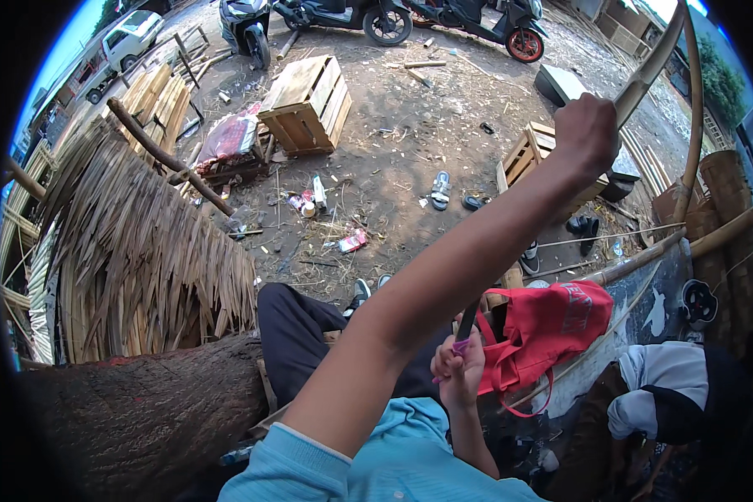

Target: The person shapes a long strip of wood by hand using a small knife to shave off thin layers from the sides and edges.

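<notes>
My left arm reaches across to the upper right, and my left hand is closed in a fist around a split bamboo piece. That piece slants up toward the top right; its lower part is hidden behind my hand and arm. Lower down, in front of my body, my right hand grips a knife with a purple handle. The dark blade points upward, and its tip disappears behind my left forearm. A red cloth bag lies just to the right of the knife.
A log and a dried-leaf thatch panel stand at left. Wooden crates sit on littered dirt, with sandals and parked motorbikes beyond. Another person bends at lower right, near bamboo poles.
</notes>
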Motion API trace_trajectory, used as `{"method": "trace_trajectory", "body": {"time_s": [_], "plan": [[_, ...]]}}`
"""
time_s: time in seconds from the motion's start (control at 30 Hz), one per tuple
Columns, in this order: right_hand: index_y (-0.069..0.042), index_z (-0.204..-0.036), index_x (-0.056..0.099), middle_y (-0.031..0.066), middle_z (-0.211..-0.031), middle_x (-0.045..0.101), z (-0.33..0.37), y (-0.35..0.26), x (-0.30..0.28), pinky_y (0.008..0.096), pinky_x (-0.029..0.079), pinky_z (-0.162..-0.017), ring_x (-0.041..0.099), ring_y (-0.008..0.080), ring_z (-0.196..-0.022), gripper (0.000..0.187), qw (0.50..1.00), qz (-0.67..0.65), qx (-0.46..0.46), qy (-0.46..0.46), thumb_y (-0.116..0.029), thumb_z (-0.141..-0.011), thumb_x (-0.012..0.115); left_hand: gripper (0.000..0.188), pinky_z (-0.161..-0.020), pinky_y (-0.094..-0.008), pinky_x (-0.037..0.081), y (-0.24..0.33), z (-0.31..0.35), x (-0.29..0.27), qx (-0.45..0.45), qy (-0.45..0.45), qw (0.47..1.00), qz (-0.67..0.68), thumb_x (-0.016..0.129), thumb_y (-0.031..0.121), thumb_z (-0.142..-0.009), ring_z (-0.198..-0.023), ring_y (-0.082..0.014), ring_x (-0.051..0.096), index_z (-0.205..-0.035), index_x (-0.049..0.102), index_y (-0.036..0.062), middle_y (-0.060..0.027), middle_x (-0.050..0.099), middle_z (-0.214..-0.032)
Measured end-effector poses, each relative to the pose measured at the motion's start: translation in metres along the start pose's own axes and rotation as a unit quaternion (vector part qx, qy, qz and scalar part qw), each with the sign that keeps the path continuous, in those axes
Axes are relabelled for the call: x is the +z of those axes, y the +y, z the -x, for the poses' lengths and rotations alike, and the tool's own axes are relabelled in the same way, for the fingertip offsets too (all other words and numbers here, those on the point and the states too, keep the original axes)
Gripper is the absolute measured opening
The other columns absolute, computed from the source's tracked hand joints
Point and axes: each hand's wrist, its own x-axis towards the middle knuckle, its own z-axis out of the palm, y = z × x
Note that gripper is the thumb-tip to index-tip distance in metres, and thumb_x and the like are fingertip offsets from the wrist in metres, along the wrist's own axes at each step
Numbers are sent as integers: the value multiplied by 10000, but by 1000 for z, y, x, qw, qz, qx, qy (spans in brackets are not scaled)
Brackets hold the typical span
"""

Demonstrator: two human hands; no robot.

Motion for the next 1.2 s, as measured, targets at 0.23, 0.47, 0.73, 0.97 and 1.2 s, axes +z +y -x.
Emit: {"method": "trace_trajectory", "body": {"time_s": [0.23, 0.47, 0.73, 0.97, 1.2], "plan": [[11, -1358, 270, -44, -635, 308, -23, 3, 12, 211, 243, -434, 292, 37, -495, 750, 984, -135, -97, 69, -347, -838, 674, 85, -574, -406, 518, 34, 5, 5, 181, -22, 982, -45, 617, 69, -690, -649, -332, 655, -724, 678, 21, -173, 640, -704], [-72, -1069, 428, -43, -643, 361, -20, -18, -21, 201, 278, -448, 329, 40, -505, 473, 991, -31, -122, 46, -361, -813, 703, 196, -626, -351, 474, 152, -73, 22, 273, -10, 957, -100, 584, 173, -792, -762, -226, 667, -954, 681, 120, -84, 659, -782], [-20, -1258, 372, -40, -626, 340, -10, -23, 18, 206, 258, -438, 295, 38, -490, 628, 988, -119, -94, 33, -365, -832, 679, 209, -723, -367, 467, 199, -83, -5, 424, 35, 893, -149, 531, 292, -862, -899, -210, 654, -1030, 652, 266, -13, 680, -902], [42, -1352, 278, -32, -645, 309, -6, -52, -6, 208, 226, -447, 272, 30, -498, 691, 951, 87, -290, 66, -341, -883, 611, 162, -574, -364, 509, 35, -14, -14, 379, -112, 891, -225, 549, 144, -815, -653, -221, 665, -947, 641, 123, -48, 637, -669], [-37, -798, 423, 40, -637, 420, 29, -104, -20, 270, 326, -510, 433, 154, -556, 249, 792, 446, -396, 129, -196, -867, 602, 259, -767, -303, 424, -149, 79, -14, 409, -266, 796, -357, 481, 158, -862, -643, -151, 626, -1080, 609, 102, 1, 599, -660]]}}
